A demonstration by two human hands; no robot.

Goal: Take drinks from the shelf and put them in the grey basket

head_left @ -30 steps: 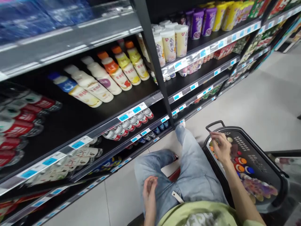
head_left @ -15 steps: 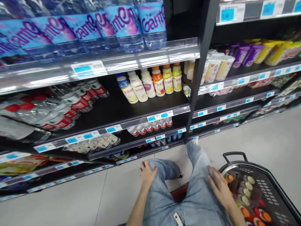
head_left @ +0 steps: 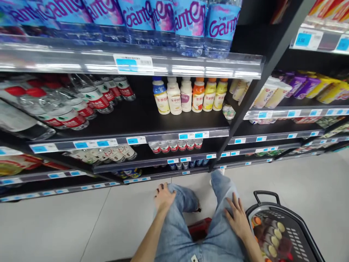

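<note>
My left hand [head_left: 164, 196] rests over my left knee, its fingers spread on the blue jeans [head_left: 174, 225]. On my right thigh lies my right hand [head_left: 237, 214], flat with the fingers apart. Neither holds anything. Close to the right hand stands a black shopping basket [head_left: 297, 218] with orange-capped bottles [head_left: 256, 220] and several pale-topped containers [head_left: 275, 240] in it. Ahead, a row of small drink bottles [head_left: 186, 95] in blue, white, orange and yellow stands upright on a black shelf [head_left: 152, 122].
Large blue-labelled water bottles [head_left: 191, 25] fill the upper shelf. Red-capped water bottles [head_left: 68, 114] lean at the left. A black upright post [head_left: 253, 91] divides the racks; yellow and purple packs [head_left: 302, 87] sit beyond it. A red seat [head_left: 199, 227] shows between my legs.
The view has shifted, so the upper shelf goods sit further right and the basket a little lower and left. My right hand lies nearer the knee; both hands stay on my legs.
</note>
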